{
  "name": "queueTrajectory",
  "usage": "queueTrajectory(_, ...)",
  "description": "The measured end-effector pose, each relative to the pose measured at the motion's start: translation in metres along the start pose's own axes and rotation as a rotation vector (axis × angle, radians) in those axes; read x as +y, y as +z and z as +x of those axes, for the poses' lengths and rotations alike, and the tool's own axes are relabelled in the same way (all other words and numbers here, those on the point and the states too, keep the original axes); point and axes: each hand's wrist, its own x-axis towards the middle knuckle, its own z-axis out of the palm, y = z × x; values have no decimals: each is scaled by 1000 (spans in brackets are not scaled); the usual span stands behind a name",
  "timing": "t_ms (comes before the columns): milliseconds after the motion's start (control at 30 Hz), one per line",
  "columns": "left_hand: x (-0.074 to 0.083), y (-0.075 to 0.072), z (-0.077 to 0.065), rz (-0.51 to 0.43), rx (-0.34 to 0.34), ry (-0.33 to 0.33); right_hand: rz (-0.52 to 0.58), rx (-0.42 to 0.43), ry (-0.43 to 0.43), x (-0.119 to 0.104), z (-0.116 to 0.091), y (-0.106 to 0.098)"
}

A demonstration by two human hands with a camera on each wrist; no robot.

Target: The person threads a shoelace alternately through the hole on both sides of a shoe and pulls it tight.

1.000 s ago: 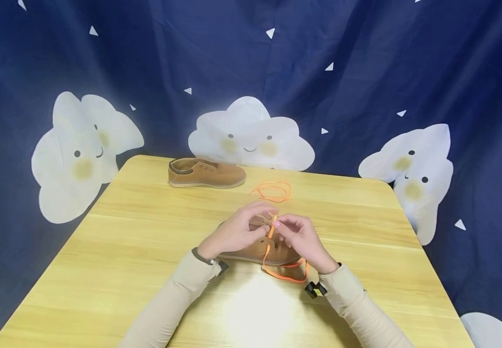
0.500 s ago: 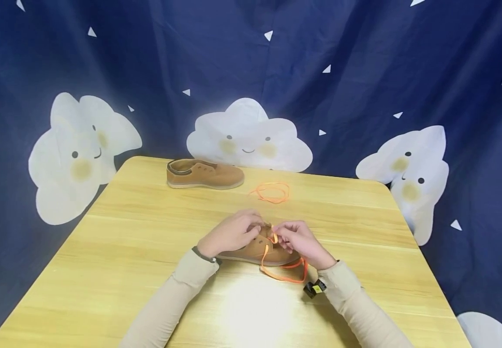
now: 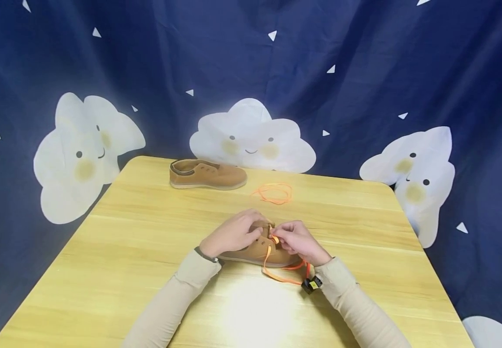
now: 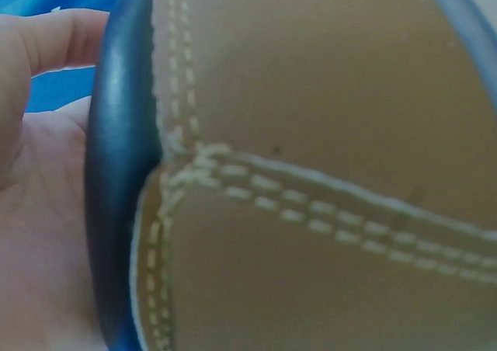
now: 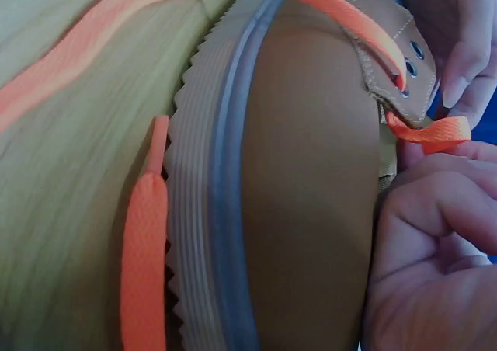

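Note:
A brown lace-up shoe [image 3: 251, 253] lies mid-table with its toe to the right. An orange shoelace [image 5: 439, 132] runs through a front eyelet and comes out at the throat in a short bend. My right hand [image 3: 300, 240] pinches that bend just above the shoe's opening. My left hand [image 3: 232, 234] reaches over the shoe and grips its far eyelet flap, thumb near the tongue; its fingertips are partly hidden. In the left wrist view the shoe's stitched side [image 4: 326, 133] fills most of the picture, with the left hand beyond the dark collar [image 4: 120, 133].
A second brown shoe [image 3: 209, 177], unlaced, stands at the back left of the wooden table [image 3: 103, 261]. Right of it lies another orange lace [image 3: 290, 193], loosely coiled. The working lace's loose end [image 5: 144, 265] rests beside the sole. A dark blue curtain [image 3: 251, 58] hangs behind.
The lace stood up between both hands; now it is bent low at the shoe's throat in the right hand. The left hand has let go of it and come down onto the far flap.

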Motion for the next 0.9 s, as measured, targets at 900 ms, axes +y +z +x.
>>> queueTrajectory(900,2,12,18,-181,-11,-166,-81,155,-41,5,2,9)
